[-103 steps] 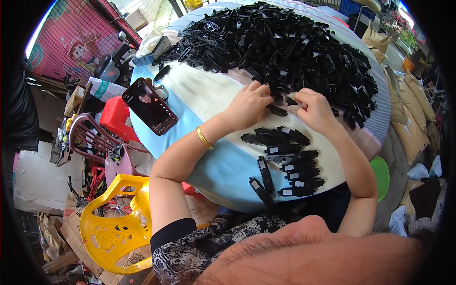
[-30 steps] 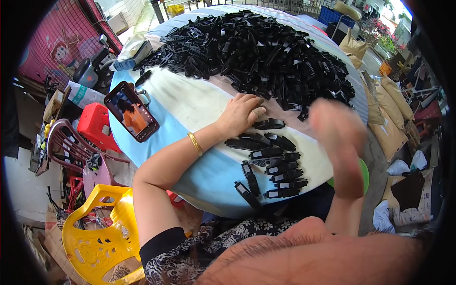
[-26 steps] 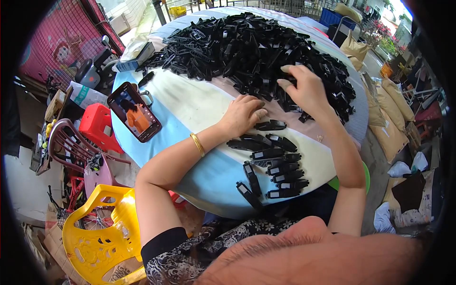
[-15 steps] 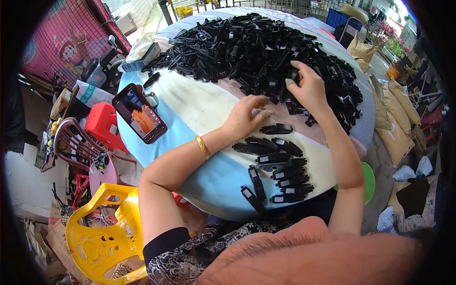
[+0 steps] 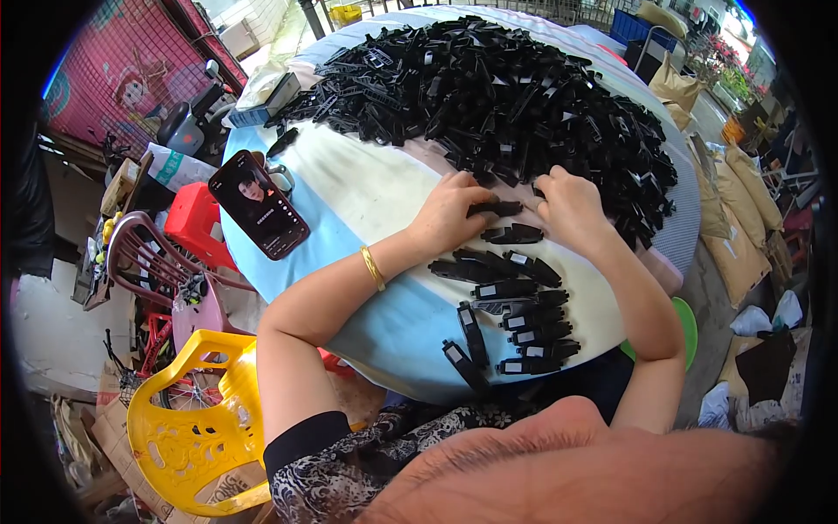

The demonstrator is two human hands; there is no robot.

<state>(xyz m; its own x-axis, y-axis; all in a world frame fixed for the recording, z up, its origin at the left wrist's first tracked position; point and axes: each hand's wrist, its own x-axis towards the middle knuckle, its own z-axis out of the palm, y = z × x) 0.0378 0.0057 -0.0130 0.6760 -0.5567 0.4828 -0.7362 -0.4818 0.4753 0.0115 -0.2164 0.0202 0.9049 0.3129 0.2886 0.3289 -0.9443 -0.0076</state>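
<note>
My left hand (image 5: 447,215) is closed on a long black plastic part (image 5: 499,209), its end poking out past the fingertips over the cloth. Close by on the right, my right hand (image 5: 572,210) has its fingers curled in a pinch at the near edge of the pile; what it grips is mostly hidden. A large pile of black plastic parts (image 5: 497,96) covers the far side of the table. Just below my hands lies a single similar part (image 5: 513,234). Nearer to me, several more black parts (image 5: 537,334) with pale label patches lie in a loose row.
A phone (image 5: 259,205) leans on a mug (image 5: 281,179) at the left of the cloth-covered table (image 5: 349,188). Behind it sits a tissue box (image 5: 264,103). A yellow chair (image 5: 188,437) and a red stool (image 5: 199,225) stand left; a green basin (image 5: 685,327) and brown sacks (image 5: 729,253) are right.
My right hand has come down from over the pile to beside the left one. My left hand has closed on a black part. The phone's picture is different.
</note>
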